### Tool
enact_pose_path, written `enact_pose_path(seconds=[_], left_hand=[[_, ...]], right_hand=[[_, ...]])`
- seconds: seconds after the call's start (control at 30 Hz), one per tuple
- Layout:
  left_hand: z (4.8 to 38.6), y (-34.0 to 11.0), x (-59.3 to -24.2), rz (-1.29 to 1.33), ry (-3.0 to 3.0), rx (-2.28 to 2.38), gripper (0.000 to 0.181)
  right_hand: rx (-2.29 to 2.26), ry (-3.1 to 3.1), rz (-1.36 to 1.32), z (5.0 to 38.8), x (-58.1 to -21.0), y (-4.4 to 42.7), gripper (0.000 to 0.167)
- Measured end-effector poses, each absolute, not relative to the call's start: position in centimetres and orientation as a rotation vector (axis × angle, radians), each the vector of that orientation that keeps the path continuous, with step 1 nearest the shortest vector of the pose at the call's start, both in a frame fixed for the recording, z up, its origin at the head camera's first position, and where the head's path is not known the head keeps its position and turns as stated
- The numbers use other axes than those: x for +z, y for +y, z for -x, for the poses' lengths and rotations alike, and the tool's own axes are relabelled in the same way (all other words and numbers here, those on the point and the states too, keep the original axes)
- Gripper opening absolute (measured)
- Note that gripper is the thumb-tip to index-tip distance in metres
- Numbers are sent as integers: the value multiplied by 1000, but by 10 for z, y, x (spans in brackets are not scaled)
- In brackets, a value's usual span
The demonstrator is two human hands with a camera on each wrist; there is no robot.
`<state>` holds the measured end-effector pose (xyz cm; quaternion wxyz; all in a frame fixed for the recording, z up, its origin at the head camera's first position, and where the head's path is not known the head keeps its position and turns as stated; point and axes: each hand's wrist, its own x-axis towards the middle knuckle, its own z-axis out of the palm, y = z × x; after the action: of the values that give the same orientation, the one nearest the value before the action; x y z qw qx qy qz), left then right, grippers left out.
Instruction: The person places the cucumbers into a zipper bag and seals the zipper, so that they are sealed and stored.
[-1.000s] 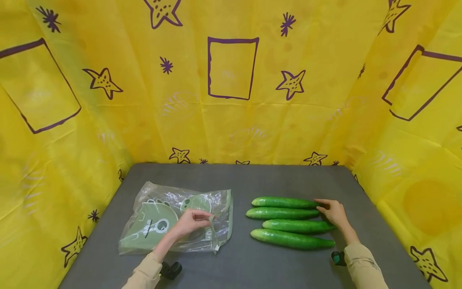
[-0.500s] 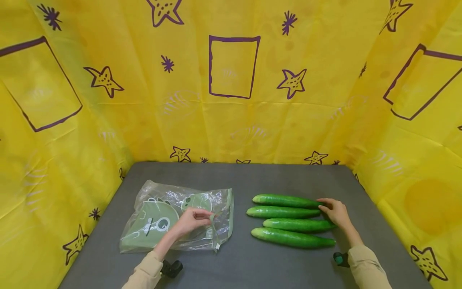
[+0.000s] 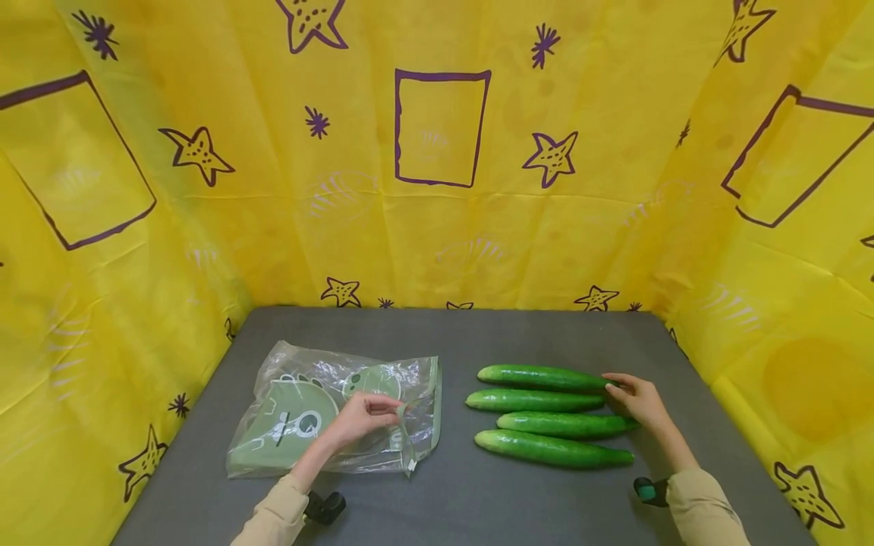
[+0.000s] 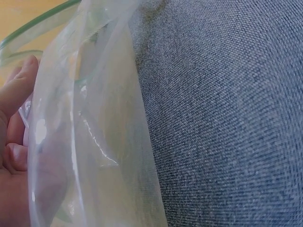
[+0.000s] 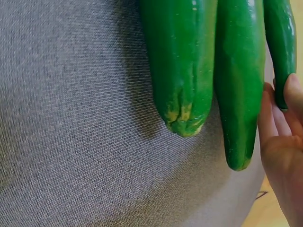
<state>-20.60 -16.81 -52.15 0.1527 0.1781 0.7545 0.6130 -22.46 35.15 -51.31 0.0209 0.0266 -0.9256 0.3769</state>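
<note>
Step in hand, as I read it: picking the 1st cucumber for the bag. Right hand [image 3: 638,398] has thumb and fingers nearly closed, pinching the right tip of the far cucumber [image 3: 539,376], which lies nearest the counter's [image 3: 444,516] far edge; the other 3 cucumbers [image 3: 546,449] are between it and the near edge. Left hand [image 3: 365,418] pinches the lip of the bag [image 3: 290,428], left half of counter, mouth toward the right edge. Next move probably needs a deeper grip, then a lift leftward, lip held up.
</note>
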Motion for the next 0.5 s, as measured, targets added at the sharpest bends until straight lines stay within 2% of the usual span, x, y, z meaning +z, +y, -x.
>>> enact_pose_path(seconds=[0.5], left_hand=[[207, -168, -523, -538, 2181, 1761, 34]], right_hand=[[1380, -2868, 32, 218, -507, 360, 49]])
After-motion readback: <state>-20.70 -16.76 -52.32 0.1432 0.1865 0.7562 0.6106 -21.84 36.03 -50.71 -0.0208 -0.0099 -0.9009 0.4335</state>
